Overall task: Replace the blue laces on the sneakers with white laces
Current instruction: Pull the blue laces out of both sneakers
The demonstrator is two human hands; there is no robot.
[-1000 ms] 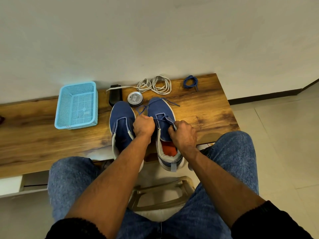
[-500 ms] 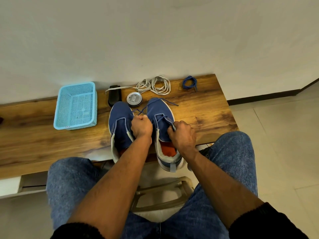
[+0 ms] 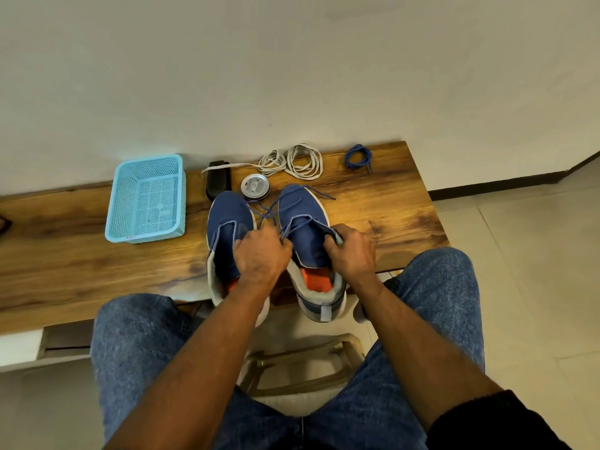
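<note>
Nearest, the blue lace (image 3: 293, 226) is pinched by the left hand (image 3: 259, 254), and the right sneaker (image 3: 306, 235) is gripped by the right hand (image 3: 352, 251) on the worktop (image 3: 383, 209). Farther back, white laces (image 3: 293, 160) are coiled.

Left hand (image 3: 261, 254): covers the rear opening of the left sneaker (image 3: 229, 228); its fingertips are curled under, so the hold on the blue lace (image 3: 271, 212) cannot be made out.
Right hand (image 3: 352, 251): hides the right rim of the right sneaker (image 3: 303, 222); the fingertips are not visible.
Round tin (image 3: 256, 186): lid print too small to read.
Black object (image 3: 218, 181): partly behind the left sneaker's toe; identity unclear.
Bench (image 3: 65, 271): cut off at the left frame edge.
Dark item (image 3: 4, 224): mostly out of frame at the left edge.
Sleeves: cut off at the bottom edge.
</note>
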